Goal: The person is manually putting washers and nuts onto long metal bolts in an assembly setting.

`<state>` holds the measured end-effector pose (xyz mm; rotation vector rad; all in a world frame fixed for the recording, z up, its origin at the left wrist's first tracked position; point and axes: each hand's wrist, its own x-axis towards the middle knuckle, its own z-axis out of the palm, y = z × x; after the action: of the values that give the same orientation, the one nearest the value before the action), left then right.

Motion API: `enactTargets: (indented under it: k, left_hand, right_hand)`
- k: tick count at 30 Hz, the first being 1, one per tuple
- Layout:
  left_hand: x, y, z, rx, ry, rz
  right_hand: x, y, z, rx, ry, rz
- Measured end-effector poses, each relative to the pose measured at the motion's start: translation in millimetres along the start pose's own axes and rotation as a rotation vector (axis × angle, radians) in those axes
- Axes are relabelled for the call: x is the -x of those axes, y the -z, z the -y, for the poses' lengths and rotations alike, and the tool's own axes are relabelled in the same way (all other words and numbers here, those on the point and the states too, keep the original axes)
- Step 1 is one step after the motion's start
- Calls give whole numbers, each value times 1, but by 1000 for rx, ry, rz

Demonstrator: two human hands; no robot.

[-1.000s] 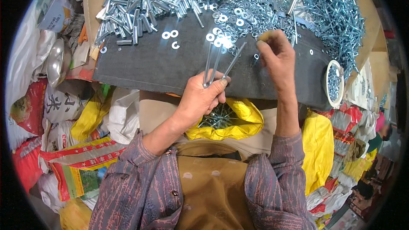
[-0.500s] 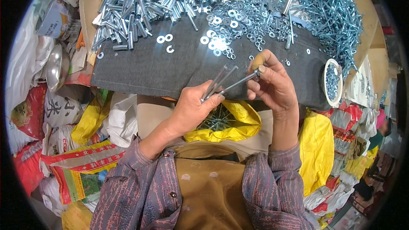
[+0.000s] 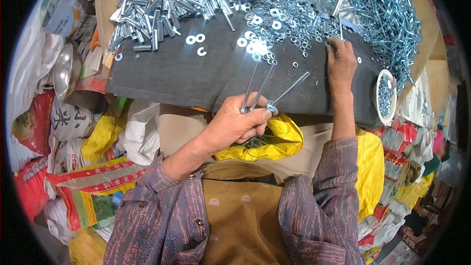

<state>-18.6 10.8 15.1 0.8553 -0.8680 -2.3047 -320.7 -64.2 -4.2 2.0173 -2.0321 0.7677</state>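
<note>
My left hand (image 3: 240,120) is closed around three long thin bolts that fan out above its fingers. Two of these bolts (image 3: 256,83) point up over the dark cloth. The third bolt (image 3: 293,88) slants to the right, with a washer or nut (image 3: 271,106) at its lower end beside my thumb. Farther out to the right, my right hand (image 3: 342,64) rests on the cloth, fingers curled down at the near end of a long thin bolt (image 3: 340,25) leaning from the heap. Its fingertips are partly hidden.
Metal sleeves (image 3: 181,5) heap at the far left, washers and nuts (image 3: 284,22) in the middle, thin bolts (image 3: 392,24) at the right. A white-rimmed bowl (image 3: 380,110) of small parts stands by the right edge. A yellow sack (image 3: 289,140) lies open in my lap.
My right hand has left the bolt end by my left hand and reached away to the heap's near edge. My left hand keeps its bolts, which now spread apart.
</note>
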Motion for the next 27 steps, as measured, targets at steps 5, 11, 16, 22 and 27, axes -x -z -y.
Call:
enactTargets:
  k: [5,11,16,22,27]
  left_hand:
    - [-1,4,6,-7,75,-92]
    - [-8,0,9,-42,113,-46]
    - [-10,3,9,-22,101,-76]
    - [-13,-2,4,-60,135,-85]
    - [-14,-1,4,-123,146,-63]
  right_hand:
    - [-1,-1,-3,34,11,-24]
    - [11,2,-18,162,34,42]
    - [17,6,7,98,118,47]
    - [9,24,9,-63,9,-18]
    - [20,55,55,-872,-329,318]
